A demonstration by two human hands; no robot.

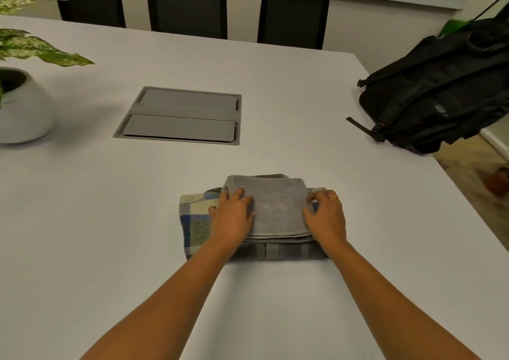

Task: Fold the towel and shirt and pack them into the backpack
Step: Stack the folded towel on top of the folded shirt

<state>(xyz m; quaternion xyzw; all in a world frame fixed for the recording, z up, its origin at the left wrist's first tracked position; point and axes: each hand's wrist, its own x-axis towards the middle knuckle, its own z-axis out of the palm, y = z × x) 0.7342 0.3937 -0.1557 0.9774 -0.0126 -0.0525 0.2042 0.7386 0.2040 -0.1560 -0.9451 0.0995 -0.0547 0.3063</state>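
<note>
Resting on a folded pile near the 6 o'clock side of the white table (110,222), both of the person's hands frame a grey towel (278,208). The towel is folded into a thick block and lies on top of the folded plaid shirt (195,222), whose blue-and-cream checks stick out at the towel's 9 o'clock side and in a narrow strip along its 6 o'clock edge.

The left hand (232,216) lies over the towel's 9 o'clock edge, its fingers close together and nearly straight on the grey cloth, its thumb spread out onto the shirt. The right hand (327,216) sits at the towel's 3 o'clock edge with fingers curled in and the thumb set against the towel's side, pinching that edge; a ring (333,195) shows on one finger.

From the pile, the black backpack (440,92) lies well apart at about 2 o'clock, on the table's far right corner and hanging partly over the edge. A grey flap panel (179,116) is set into the tabletop at 11 o'clock, a potted plant (22,112) stands at 10 o'clock, and dark chairs (293,12) line the far side at 12 o'clock.
</note>
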